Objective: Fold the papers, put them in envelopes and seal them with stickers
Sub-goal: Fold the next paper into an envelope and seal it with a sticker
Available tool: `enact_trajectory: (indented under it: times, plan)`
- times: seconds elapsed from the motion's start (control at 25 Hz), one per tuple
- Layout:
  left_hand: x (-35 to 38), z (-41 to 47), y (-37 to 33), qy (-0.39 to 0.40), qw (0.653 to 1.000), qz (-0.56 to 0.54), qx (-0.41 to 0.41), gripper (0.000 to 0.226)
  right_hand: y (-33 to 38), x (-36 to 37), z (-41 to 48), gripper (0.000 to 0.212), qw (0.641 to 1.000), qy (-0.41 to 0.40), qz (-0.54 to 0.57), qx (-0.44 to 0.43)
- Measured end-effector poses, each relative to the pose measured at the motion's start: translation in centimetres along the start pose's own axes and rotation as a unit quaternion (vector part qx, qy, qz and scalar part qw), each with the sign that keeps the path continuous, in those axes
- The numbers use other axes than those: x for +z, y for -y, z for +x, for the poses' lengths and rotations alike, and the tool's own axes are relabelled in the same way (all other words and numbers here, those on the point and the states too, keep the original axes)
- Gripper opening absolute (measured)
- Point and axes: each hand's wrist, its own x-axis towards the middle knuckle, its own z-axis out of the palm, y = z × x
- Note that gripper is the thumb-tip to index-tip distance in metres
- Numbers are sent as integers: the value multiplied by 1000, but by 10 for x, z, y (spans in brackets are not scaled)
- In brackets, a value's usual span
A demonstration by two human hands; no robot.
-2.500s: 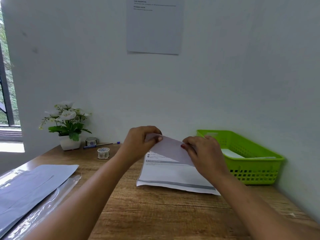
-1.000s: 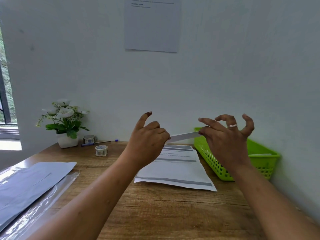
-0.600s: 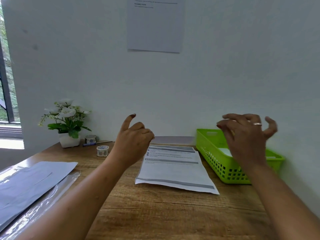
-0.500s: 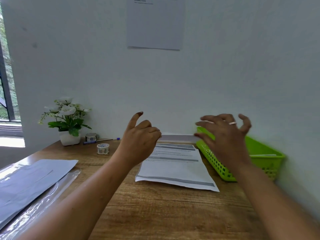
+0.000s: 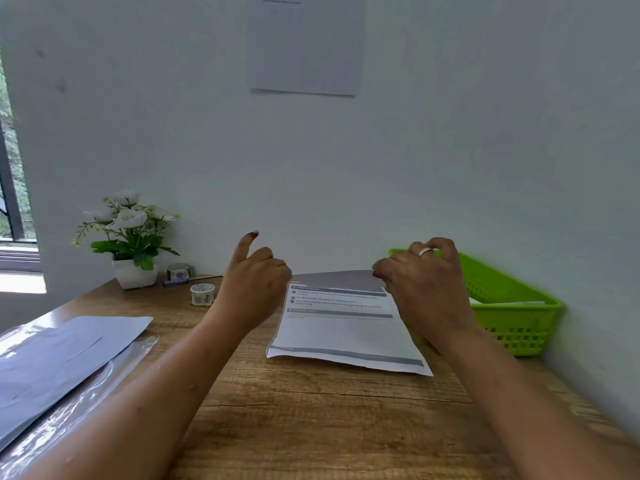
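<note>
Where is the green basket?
In the head view, the green basket sits at the right of the wooden table, against the wall, just behind the right hand and right of the printed paper.

Matt white paper for the printed sheet (image 5: pixel 346 330), smooth, with flat grey printed bands. Under it, brown wood-grain worktop (image 5: pixel 329 427), matt, streaked with fine grain lines. Right of the printed sheet, bright green plastic basket (image 5: pixel 512 306), latticed walls, faint sheen. Well left of the printed sheet, grey paper envelopes (image 5: pixel 62 355), matt and smooth, on a clear plastic sleeve (image 5: pixel 114 372), glossy, crinkled, catching light. Beyond the printed sheet's far left corner, small sticker roll (image 5: pixel 202 294), slightly shiny. Polished metal ring (image 5: pixel 426 251) on the right hand (image 5: pixel 426 292). Behind, painted wall (image 5: pixel 485 133), matt.
</note>
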Motion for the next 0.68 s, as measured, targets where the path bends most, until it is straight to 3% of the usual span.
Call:
enact_trajectory:
  times: [0.28,0.4,0.48,0.6,0.68]
  plan:
    - [3,0,-15,102,994,20,-41,25,42,-10,-4,25,990,107,-33,-84]
    - [1,0,-25,143,989,9,-28,26,56,-11,-4,9,960,254,-6,-120]
    - [-1,1,-25,166,985,-6,-47,27,59,-10,-6,31,937,329,-2,-115]
    - [-11,4,-15,195,964,-99,-152,25,58,-14,-7,44,945,308,11,-107]
    - [-19,-3,5,215,920,-191,-266,20,65,-18,0,39,951,288,84,-73]
